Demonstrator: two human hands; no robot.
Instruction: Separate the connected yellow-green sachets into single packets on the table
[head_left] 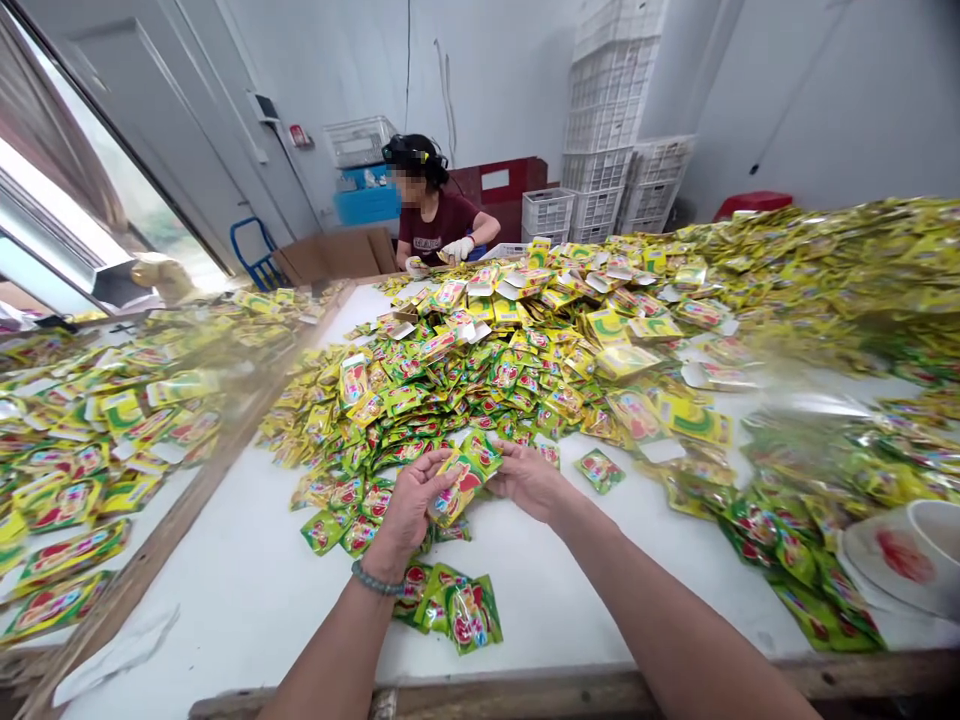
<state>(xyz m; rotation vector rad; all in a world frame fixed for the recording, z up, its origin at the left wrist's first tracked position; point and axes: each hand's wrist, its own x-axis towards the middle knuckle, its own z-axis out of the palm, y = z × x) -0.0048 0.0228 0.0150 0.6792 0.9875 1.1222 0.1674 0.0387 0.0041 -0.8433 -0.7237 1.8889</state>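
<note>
My left hand [411, 505], with a beaded bracelet at its wrist, grips a small yellow carton [452, 500] printed with red fruit. Against the carton's upper right end sits a green sachet [480, 455], pinched by my right hand [529, 482]; whether it is partly inside the carton I cannot tell. Several green sachets [471, 612] lie overlapping below my hands near the table's front edge. Just beyond my hands rises a big heap of green and yellow sachets [420, 400], with yellow cartons on its upper part. One single sachet [600, 468] lies flat to the right of my right hand.
A white cup [907, 555] stands at the right among sachets. A wooden strip [225, 455] divides the white table [247, 560] from more cartons [67, 500] at left. Across the table a gloved co-worker [442, 225] handles packets. White crates [607, 130] are stacked behind.
</note>
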